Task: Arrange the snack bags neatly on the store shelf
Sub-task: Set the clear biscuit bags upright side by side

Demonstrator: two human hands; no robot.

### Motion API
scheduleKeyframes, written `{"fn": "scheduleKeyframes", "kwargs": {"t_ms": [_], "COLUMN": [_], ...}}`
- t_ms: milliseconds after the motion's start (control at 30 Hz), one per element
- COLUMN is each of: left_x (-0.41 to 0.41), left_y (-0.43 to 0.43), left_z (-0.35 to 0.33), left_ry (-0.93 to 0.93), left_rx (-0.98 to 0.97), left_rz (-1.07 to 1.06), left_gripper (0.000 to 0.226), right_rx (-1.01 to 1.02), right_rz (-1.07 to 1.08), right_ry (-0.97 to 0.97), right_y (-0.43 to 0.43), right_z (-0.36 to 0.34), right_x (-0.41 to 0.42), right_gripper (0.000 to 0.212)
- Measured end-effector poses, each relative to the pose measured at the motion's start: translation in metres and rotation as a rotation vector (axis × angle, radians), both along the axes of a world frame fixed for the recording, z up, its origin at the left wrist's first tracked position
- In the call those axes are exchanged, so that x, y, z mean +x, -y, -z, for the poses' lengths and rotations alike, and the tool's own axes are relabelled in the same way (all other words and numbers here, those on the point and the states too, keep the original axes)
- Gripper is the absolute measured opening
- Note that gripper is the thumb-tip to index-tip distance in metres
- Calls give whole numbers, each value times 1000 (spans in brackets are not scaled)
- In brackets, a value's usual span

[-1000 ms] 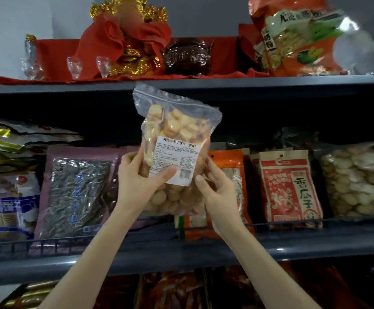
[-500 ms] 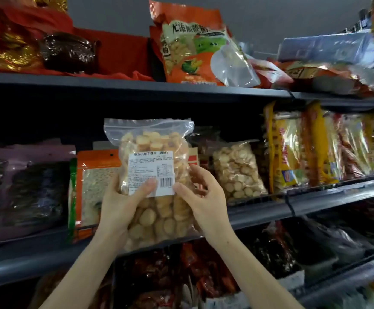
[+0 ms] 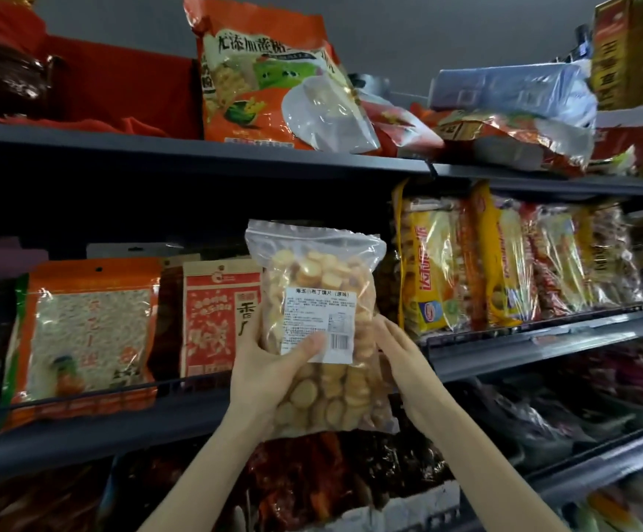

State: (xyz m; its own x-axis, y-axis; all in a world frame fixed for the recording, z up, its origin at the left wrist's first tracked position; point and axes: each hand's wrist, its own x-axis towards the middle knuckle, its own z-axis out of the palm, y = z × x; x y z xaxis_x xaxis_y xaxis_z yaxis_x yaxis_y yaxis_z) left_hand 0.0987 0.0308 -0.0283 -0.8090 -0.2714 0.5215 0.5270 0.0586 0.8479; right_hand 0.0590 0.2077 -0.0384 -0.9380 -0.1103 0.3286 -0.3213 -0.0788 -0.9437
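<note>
Hands both on the clear bag (image 3: 321, 324) of round biscuits. Your left hand (image 3: 270, 372) gripped its left side, thumb pressed across the white label (image 3: 318, 324). Your right hand (image 3: 402, 362) lay against the right edge, fingers loosely curled on the plastic. You held the bag upright in front of the middle shelf (image 3: 504, 353), its bottom hanging below the shelf's front rail. Red bag (image 3: 218, 320) stood just left behind it, yellow packs (image 3: 465, 263) to the right.
</note>
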Motion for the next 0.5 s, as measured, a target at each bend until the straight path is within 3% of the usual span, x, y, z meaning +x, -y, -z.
{"fn": "scheduleKeyframes", "kwargs": {"t_ms": [67,233,367,500], "left_x": [-14,-56,-85,-106], "left_y": [3,24,31,33], "left_z": [-5,-26,-33,-29], "left_ry": [-27,-102,-134,-140], "left_rx": [-25,-41,-96,-127], "left_rz": [-75,-226,-283,-288], "left_gripper": [88,88,100,106], "right_rx": [70,452,565,591], "right_rz": [150,454,548,519], "right_ry": [-47,-258,-418,-340], "right_y": [-12,-17,1,10], "right_z": [-3,-3,-11,-18], "right_x": [-23,-80,-114,-146], "right_gripper": [62,67,73,95]}}
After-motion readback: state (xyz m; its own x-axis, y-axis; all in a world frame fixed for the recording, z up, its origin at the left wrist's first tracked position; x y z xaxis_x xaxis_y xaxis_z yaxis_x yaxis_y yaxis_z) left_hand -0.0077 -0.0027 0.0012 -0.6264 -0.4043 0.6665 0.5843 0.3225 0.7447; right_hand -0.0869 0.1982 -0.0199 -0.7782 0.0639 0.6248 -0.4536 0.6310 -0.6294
